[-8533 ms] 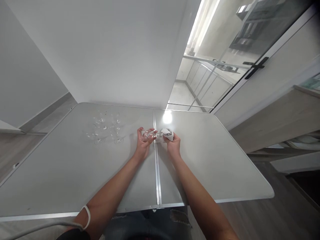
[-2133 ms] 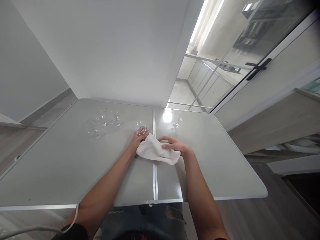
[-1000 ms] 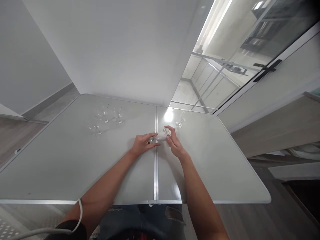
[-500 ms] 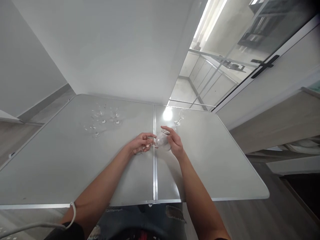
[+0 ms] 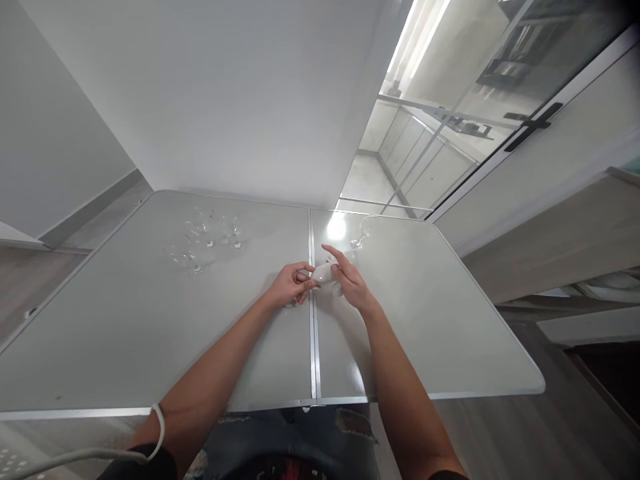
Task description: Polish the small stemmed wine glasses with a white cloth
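Observation:
Over the middle seam of the grey folding table, my two hands meet around a small clear stemmed glass stuffed with a white cloth. My left hand is closed on the stem and foot end of the glass. My right hand wraps the bowl with the cloth in it, its forefinger sticking out. The glass lies sideways between the hands, above the tabletop.
Several clear stemmed glasses stand in a group at the back left of the table. One more glass stands alone at the back, right of the seam. A white wall rises behind; a glass door is at right.
The cloth lay spread on the table two seconds ago; it is now bunched inside the glass held between both hands. Since half a second ago the hands have shifted slightly, turning the glass.

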Action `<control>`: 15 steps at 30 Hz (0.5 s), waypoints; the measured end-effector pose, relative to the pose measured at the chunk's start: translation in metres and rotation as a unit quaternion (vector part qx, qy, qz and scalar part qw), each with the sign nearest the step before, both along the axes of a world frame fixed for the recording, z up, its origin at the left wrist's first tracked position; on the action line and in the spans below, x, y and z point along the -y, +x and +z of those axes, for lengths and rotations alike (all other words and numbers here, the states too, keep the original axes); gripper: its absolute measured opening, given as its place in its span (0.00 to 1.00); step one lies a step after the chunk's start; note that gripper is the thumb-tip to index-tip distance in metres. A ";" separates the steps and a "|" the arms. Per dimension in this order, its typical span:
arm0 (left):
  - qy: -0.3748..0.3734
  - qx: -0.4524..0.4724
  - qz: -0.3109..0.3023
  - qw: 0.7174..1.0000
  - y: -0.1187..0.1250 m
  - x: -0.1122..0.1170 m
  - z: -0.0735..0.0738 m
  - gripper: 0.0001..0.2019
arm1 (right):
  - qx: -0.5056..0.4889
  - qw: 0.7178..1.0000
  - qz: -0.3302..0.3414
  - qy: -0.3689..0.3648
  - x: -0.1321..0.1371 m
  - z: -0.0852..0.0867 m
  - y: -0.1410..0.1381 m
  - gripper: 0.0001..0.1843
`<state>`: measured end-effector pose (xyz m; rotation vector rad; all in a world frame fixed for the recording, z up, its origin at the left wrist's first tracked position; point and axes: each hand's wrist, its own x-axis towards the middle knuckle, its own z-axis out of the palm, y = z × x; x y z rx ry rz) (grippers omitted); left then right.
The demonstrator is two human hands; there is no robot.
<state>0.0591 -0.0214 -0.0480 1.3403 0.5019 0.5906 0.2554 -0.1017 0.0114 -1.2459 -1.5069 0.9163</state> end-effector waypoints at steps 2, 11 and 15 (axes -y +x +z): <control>-0.005 0.008 -0.003 1.000 -0.001 -0.001 0.002 0.26 | -0.036 0.999 0.012 -0.018 0.001 0.000 -0.002 0.32; -0.029 0.009 0.005 1.000 0.001 -0.002 0.002 0.28 | -0.045 0.995 -0.079 0.048 -0.001 -0.013 0.003 0.23; -0.029 0.010 0.016 0.999 0.003 -0.002 -0.003 0.28 | -0.070 0.991 -0.109 0.022 -0.004 -0.009 0.001 0.26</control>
